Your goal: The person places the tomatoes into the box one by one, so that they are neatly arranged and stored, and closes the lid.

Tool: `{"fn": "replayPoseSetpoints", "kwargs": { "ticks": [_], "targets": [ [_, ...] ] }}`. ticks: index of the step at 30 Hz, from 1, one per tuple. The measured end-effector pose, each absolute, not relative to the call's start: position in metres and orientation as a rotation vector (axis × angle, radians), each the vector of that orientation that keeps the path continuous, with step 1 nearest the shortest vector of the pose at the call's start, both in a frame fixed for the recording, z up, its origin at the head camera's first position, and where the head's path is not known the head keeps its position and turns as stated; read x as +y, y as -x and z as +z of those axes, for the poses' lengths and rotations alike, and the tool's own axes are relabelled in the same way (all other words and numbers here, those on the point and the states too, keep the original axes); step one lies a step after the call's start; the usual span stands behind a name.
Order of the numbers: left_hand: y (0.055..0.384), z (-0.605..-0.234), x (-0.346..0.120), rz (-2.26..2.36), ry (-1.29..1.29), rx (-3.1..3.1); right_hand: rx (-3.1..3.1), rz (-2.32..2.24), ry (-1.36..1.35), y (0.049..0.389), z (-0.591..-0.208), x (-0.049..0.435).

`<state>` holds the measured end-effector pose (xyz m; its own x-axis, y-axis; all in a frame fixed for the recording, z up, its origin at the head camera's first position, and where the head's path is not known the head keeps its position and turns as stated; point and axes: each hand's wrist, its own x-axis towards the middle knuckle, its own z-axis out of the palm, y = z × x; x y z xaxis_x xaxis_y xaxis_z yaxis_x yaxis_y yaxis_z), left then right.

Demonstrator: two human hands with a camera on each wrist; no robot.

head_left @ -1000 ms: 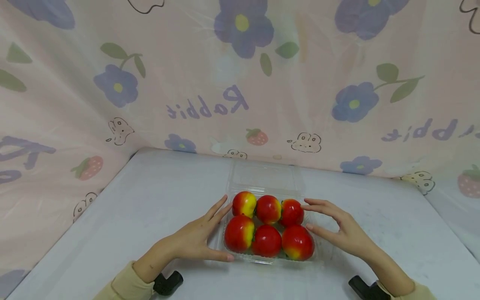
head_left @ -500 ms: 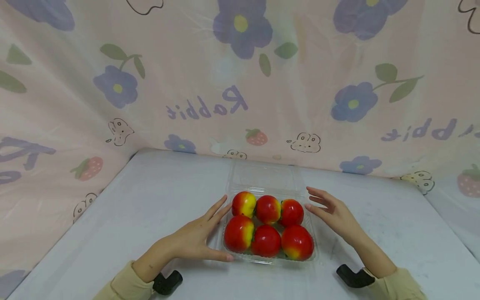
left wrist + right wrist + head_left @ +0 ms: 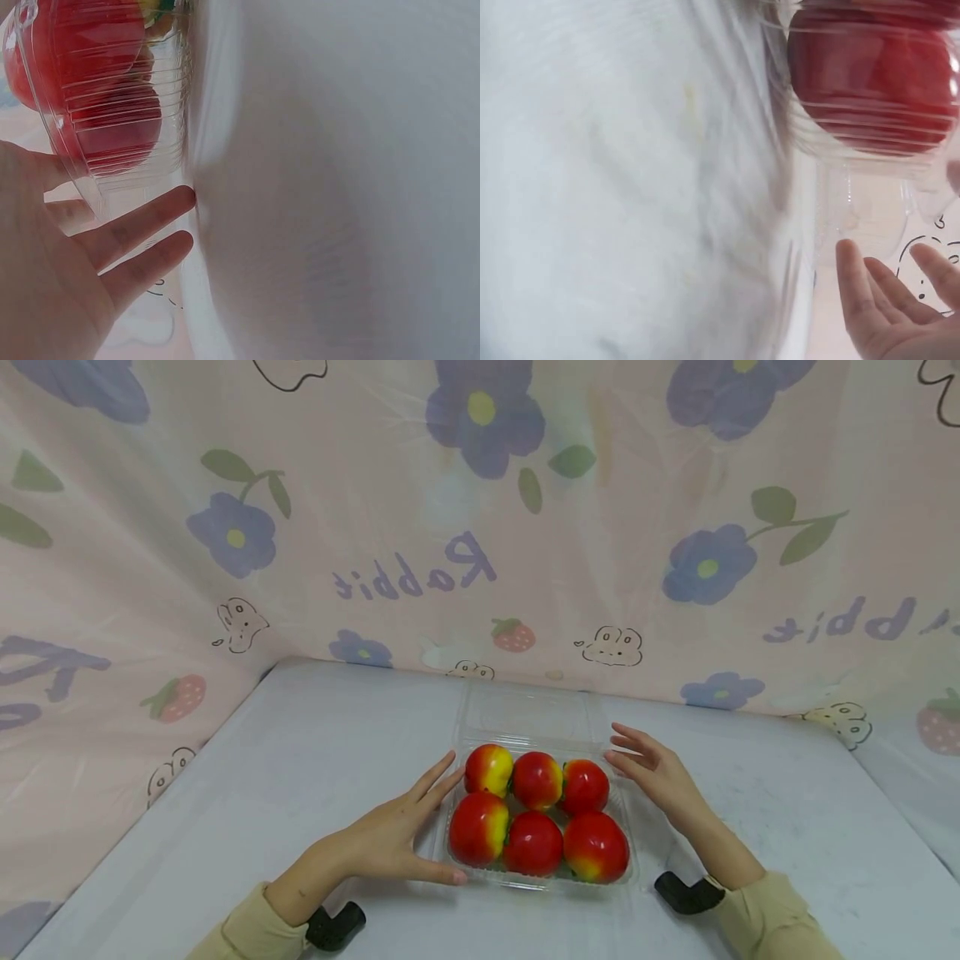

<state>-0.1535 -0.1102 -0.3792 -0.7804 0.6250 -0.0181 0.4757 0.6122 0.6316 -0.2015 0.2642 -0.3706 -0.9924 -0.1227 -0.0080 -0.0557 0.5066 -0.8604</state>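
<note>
A clear plastic clamshell box (image 3: 517, 883) holds several red-and-yellow apples (image 3: 596, 847) in two rows. Its transparent lid (image 3: 534, 714) lies folded back behind it. My left hand (image 3: 386, 839) is at the box's left side, fingers spread and straight, thumb near the front left corner. In the left wrist view the fingers (image 3: 146, 225) of that hand reach along the ribbed box wall. My right hand (image 3: 663, 781) is by the back right corner, fingers extended and holding nothing. The right wrist view has the right hand (image 3: 900, 315) apart from the ribbed wall, beside the lid.
The box stands on a white-covered table (image 3: 337, 710). A printed curtain (image 3: 600, 552) with flowers and rabbits hangs behind and at the sides. Black wrist-worn pieces (image 3: 686, 893) sit beside both sleeves.
My right hand has moved away from the box's right side toward the back, near the lid's hinge. The left hand, box and apples have stayed in place.
</note>
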Motion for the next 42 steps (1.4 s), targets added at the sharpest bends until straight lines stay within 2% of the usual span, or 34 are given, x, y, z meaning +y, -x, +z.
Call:
{"fn": "replayPoseSetpoints", "kwargs": {
  "ticks": [17,42],
  "targets": [
    [0.154,-0.379,-0.112,0.918,-0.893,2.596,2.398,-1.723,-0.034,0.229,-0.378,0.262],
    [0.155,-0.377,-0.111,0.916,-0.889,2.583,2.094,-1.903,-0.011,0.246,-0.38,0.261]
  ]
}}
